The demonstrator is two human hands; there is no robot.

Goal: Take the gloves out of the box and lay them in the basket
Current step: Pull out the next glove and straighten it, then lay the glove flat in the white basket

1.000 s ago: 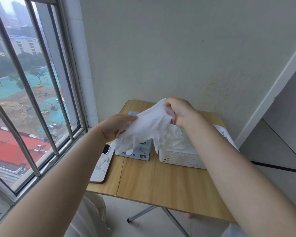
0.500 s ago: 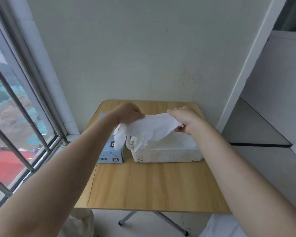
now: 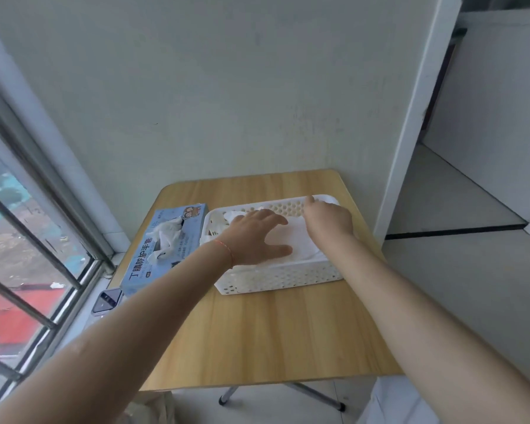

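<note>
A white perforated basket (image 3: 276, 278) stands on the wooden table (image 3: 273, 332), with white gloves (image 3: 300, 243) lying flat inside it. My left hand (image 3: 257, 237) lies spread, fingers straight, on top of the gloves in the basket. My right hand (image 3: 328, 218) is over the basket's far right part, its fingertips down on the glove near the far wall; its fingers are mostly hidden behind the hand. To the left of the basket lies the blue glove box (image 3: 166, 249), with a white glove sticking out of its opening.
A phone (image 3: 107, 299) lies at the table's left edge beside the box. A barred window (image 3: 28, 240) runs along the left, a wall stands behind the table, and a doorway opens on the right. Table legs show below the front edge.
Both hands held a white glove stretched in the air above the basket; they have come down and the glove now lies in the basket under them. The view has also tilted lower.
</note>
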